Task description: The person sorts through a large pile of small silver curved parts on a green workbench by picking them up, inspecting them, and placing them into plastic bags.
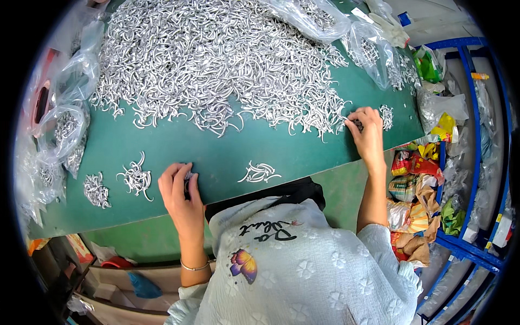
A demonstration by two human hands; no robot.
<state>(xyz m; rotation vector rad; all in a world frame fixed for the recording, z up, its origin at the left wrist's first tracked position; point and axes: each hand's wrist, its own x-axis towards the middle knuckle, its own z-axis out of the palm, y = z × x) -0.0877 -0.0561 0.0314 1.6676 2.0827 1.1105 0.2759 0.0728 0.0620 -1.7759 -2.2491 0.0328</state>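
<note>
A large heap of small, curved silver metal pieces (216,59) covers the far part of the green table. My left hand (181,192) rests near the table's front edge, its fingers curled around a few of these pieces, mostly hidden. At the heap's right edge, my right hand (368,130) is closed, with fingertips and thumb at a curved piece and some dark bits showing in the palm. Between my hands lies a small loose group of curved pieces (260,172). Two small piles, one looser (136,176) and one tighter (96,190), sit left of my left hand.
Another small pile (386,117) lies just beyond my right hand. Clear plastic bags of pieces stand along the left (70,130) and at the far right (371,51). Blue metal shelving (471,108) and colourful packages (414,173) are right of the table (303,154).
</note>
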